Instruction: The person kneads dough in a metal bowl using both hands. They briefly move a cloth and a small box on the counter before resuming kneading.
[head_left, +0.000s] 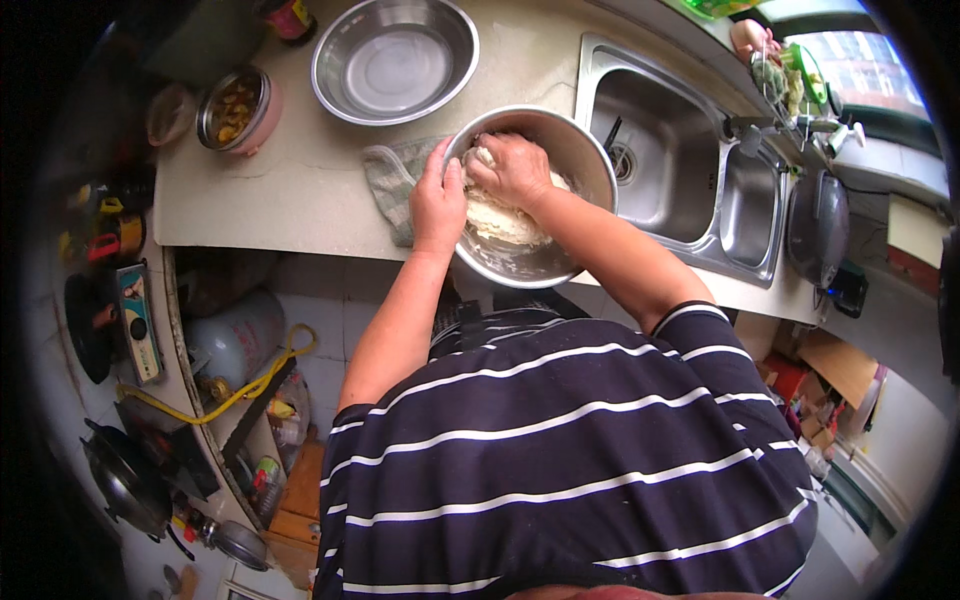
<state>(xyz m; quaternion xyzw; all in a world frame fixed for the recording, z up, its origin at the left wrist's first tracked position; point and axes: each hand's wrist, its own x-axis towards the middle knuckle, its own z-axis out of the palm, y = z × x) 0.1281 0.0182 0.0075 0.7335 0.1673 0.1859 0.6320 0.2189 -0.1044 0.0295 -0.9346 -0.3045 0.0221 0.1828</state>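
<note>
A deep round metal pot [598, 180] stands at the counter's front edge, partly overhanging it. Pale, shaggy dough [500, 222] lies inside, with bits stuck to the inner wall. My left hand [438, 205] grips the pot's left rim, thumb on the near side and fingers against the outside. Inside the pot, my right hand [512, 172] has its fingers curled into the dough; some of the fingertips are hidden by it. A grey-green checked cloth [392, 190] lies on the counter beside the pot, below my left hand.
Behind the pot sits a wide metal basin [395, 65]. Farther left is a pink-sided container [255, 125] of yellowish food. A double steel sink [655, 150] adjoins the pot on the right. Low at left are a gas cylinder [235, 335], a yellow hose [265, 378] and a black wok [125, 478].
</note>
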